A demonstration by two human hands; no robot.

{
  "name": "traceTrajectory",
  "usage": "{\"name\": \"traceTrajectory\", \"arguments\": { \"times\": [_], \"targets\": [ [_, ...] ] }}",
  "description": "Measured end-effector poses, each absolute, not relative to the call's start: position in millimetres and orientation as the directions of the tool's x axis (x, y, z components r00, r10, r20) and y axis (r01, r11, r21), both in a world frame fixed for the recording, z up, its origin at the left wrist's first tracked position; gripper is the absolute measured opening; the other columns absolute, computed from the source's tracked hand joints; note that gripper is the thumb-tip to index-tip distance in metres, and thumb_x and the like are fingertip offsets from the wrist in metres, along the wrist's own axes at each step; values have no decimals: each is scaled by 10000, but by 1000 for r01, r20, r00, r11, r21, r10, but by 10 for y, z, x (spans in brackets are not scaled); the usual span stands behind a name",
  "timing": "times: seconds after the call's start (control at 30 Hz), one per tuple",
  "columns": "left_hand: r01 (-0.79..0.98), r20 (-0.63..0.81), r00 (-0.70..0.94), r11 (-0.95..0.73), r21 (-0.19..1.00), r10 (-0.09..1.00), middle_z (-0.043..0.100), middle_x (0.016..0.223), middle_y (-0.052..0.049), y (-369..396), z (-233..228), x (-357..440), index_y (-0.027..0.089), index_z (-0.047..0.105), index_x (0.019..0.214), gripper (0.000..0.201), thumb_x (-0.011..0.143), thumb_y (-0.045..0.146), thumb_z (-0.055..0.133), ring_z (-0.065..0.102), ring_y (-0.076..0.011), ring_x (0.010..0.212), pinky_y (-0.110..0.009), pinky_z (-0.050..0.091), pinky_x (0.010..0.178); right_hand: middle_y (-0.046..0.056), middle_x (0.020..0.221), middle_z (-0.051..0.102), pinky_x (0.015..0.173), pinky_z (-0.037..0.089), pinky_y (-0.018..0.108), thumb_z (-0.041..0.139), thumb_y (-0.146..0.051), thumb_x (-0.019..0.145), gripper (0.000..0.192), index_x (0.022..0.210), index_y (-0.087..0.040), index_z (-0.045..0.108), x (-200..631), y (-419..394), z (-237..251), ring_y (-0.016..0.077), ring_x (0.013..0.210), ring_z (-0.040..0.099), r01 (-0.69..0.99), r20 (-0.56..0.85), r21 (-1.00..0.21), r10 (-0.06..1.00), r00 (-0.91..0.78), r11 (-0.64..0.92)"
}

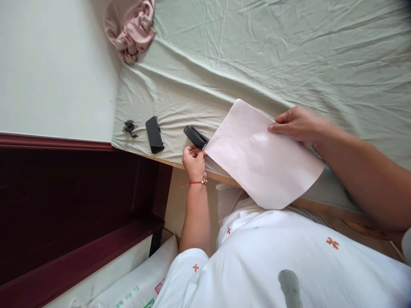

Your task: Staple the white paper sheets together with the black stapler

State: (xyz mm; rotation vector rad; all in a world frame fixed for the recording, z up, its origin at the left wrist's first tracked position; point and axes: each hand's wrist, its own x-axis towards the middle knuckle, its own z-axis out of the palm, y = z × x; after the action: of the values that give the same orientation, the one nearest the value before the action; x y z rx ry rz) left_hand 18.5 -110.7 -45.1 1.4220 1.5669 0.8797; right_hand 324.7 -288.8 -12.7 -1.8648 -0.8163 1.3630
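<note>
A black stapler (195,137) lies near the bed's front edge, its front end meeting the left corner of a white sheet of paper (263,158). The fingers of my left hand (194,161) are closed at the near side of that stapler, by the paper's corner; their exact hold is partly hidden. My right hand (297,124) pinches the sheet's far right edge, thumb on top and fingers beneath. The paper is tilted and bows slightly, its near end reaching over the bed's edge towards my shirt.
Left of the stapler lie a black case-like object (154,134) and a small dark bunch, perhaps keys (129,126). Crumpled pink cloth (133,32) rests at the back left. A wrinkled pale green sheet (289,51) covers the bed. Dark red wooden furniture (64,205) stands at left.
</note>
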Motion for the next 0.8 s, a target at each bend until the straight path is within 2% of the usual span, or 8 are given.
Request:
{"name": "traceTrajectory", "arguments": {
  "times": [0.1,0.2,0.27,0.33,0.43,0.53,0.7,0.8],
  "targets": [
    [457,37,-67,-2,890,997,732,854,16,-1166,-527,159,215,620,1055,219,859,164,703,610,-107,660,-221,439,623,86,832,807,612,639,417,889,-695,849,418,825,-283,821,3244,-2893,-103,311,750,796,36,-548,-820,801,241,-572],
    [572,272,-24,-210,793,962,797,1280,-111,-1237,-556,102,211,707,1218,343,890,135,641,761,-179,1030,-301,608,883,77,832,810,600,625,411,887,-716,841,429,842,-291,832,3251,-2904,-112,294,717,781,14,-549,-824,803,230,-567],
    [628,364,94,-339,701,927,738,1530,-161,-1265,-546,61,219,742,1335,459,910,111,605,735,-247,1351,-391,616,1097,74,804,796,595,618,409,879,-736,846,443,889,-295,857,3259,-2912,-136,294,713,778,39,-529,-833,815,236,-552],
    [634,410,225,-452,628,884,731,1589,-163,-1271,-530,31,223,779,1346,466,938,103,589,646,-283,1547,-474,529,1294,69,782,783,586,612,404,877,-745,848,451,929,-302,871,3263,-2915,-158,300,724,780,60,-519,-835,818,248,-548],
    [599,446,324,-546,586,834,820,1462,-134,-1261,-529,12,230,823,1286,413,978,111,574,656,-273,1563,-502,425,1411,68,809,794,560,597,394,889,-727,839,431,908,-303,853,3254,-2913,-152,305,746,785,33,-545,-822,801,248,-569],
    [580,452,291,-532,617,843,822,1470,-137,-1257,-552,2,222,819,1331,428,1005,122,560,703,-258,1524,-474,486,1373,75,855,814,539,583,395,893,-710,834,419,887,-298,844,3235,-2910,-110,300,741,781,-12,-580,-804,779,240,-595],
    [622,434,255,-490,610,864,833,1477,-123,-1251,-543,-31,224,843,1315,463,986,93,545,736,-241,1498,-447,533,1344,66,796,793,549,592,409,887,-759,833,488,1068,-332,899,3230,-2925,-90,316,748,779,60,-505,-840,818,276,-539],
    [635,443,273,-506,584,854,852,1447,-107,-1226,-524,-49,234,869,1269,466,985,88,529,758,-237,1472,-446,528,1355,69,803,796,579,614,417,890,-770,828,513,1103,-336,901,3235,-2931,-117,327,775,792,76,-489,-845,822,290,-530]
  ]
}}
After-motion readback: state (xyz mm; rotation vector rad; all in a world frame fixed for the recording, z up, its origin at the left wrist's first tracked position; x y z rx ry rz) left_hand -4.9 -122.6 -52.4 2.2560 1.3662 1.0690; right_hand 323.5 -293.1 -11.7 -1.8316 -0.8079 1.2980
